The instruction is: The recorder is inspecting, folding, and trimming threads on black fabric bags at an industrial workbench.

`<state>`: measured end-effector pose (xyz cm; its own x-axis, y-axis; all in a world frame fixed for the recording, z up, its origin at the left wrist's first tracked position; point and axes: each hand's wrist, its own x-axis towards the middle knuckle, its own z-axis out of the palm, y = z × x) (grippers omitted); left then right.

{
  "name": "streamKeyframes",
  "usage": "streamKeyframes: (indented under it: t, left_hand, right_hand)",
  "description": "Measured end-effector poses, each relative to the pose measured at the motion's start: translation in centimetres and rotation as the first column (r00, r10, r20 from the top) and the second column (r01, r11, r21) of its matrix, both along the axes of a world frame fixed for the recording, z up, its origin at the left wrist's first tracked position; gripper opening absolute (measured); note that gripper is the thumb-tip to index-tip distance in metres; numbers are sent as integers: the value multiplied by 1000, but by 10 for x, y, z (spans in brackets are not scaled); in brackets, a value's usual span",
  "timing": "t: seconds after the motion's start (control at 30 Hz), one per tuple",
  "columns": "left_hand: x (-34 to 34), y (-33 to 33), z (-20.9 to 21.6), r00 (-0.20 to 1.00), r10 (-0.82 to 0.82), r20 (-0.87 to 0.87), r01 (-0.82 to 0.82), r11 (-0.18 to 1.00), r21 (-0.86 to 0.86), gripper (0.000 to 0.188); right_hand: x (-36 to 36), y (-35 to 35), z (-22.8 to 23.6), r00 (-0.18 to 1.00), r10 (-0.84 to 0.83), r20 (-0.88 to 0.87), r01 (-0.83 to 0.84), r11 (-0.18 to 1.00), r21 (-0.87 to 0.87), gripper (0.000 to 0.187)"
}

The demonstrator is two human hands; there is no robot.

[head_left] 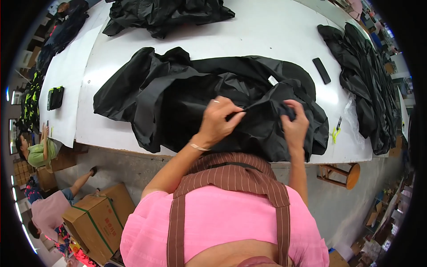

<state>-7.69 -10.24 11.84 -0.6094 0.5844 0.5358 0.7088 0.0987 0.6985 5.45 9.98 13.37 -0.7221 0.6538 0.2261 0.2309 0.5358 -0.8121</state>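
A black garment (182, 98) of thin, slightly shiny cloth lies crumpled on the white table in front of me. A small white label (272, 80) shows near its upper right part. My left hand (219, 120) is closed, pinching a fold near the garment's middle between thumb and fingers. To the right, my right hand (295, 126) curls its thumb and fingers around a dark fold of the same garment, slightly blurred. Between the hands the cloth rises in creases. The garment's near edge hangs against my brown striped apron (231, 178).
More black garments (164, 15) lie at the table's far side, and others (367, 84) at the right. On the white table (262, 38) are a black oblong object (321, 70), yellow-handled snips (336, 131) and clear plastic (352, 118). A stool (344, 175) and cartons (100, 218) stand below; two people are left.
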Motion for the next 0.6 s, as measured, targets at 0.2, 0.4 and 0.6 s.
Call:
streamKeyframes:
  t: [0.2,0.4,0.6]
  left_hand:
    - [-51,-143,24,645,650,-401,-764,533,-365,84]
    - [-44,-177,-56,820,563,104,-474,769,-428,35]
    - [-71,-196,-6,439,761,478,-856,515,-34,42]
  right_hand:
    - [146,73,-53,903,238,359,-34,869,-493,100]
    - [111,-14,-89,714,131,687,-93,991,-92,78]
    - [106,13,-85,932,-126,340,145,989,-30,25]
